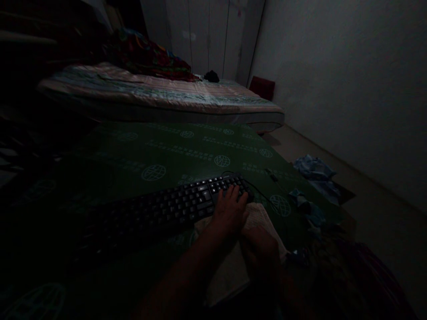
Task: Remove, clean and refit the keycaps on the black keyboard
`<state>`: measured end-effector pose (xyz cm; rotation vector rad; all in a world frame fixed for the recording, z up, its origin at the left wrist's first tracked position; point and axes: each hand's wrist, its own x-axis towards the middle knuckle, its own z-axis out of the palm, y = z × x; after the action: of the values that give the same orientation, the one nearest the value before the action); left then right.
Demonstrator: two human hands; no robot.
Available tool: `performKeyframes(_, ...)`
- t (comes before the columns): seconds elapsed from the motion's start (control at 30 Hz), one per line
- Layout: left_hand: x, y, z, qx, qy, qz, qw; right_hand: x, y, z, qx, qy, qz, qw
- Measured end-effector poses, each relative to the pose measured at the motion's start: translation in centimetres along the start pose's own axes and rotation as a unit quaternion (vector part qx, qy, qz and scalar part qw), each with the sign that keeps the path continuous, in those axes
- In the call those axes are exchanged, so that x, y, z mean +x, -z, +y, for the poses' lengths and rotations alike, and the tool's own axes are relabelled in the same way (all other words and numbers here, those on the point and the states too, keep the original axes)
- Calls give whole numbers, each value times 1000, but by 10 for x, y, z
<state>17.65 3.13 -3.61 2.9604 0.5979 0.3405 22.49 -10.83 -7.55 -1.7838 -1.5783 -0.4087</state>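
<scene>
A dim room, seen from above my own hands. In front of me is a green tabletop (116,153) printed with pale globe emblems and rows of lettering too faint to read. A black keyboard (156,209) lies on it at a slant: one end sits in deep shadow toward the near left corner, the other reaches up toward the right edge. A thin dark cable (258,189) trails beside that higher end, on the side toward the right edge.

My left hand (230,208) lies palm down over the keyboard's right end, fingers spread and reaching onto the keys there; it is not closed around anything. My right hand (262,244) is just beside it, nearer to me and to the right edge, curled against a pale cloth (263,214). The shadow is too heavy for me to tell whether those fingers grip the cloth or only press on it. The cloth spreads beneath both hands, along the keyboard's near side.

Past the far edge stands a bed (213,100) with a striped sheet, a red patterned blanket (156,60) heaped on it. Behind it are tall grey panels (200,35). Beyond the right edge, crumpled pale blue fabric (313,168) lies by a plain wall (350,66).
</scene>
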Motion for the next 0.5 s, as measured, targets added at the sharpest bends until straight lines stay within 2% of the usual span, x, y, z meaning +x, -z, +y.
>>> performKeyframes(0.17,-1,3,1,5,-5,-8,1000,-2,-1,1,-13,-6,-13,1000)
performKeyframes(0.5,-2,4,2,9,-4,-14,1000,2,1,-1,1,4,11,1000)
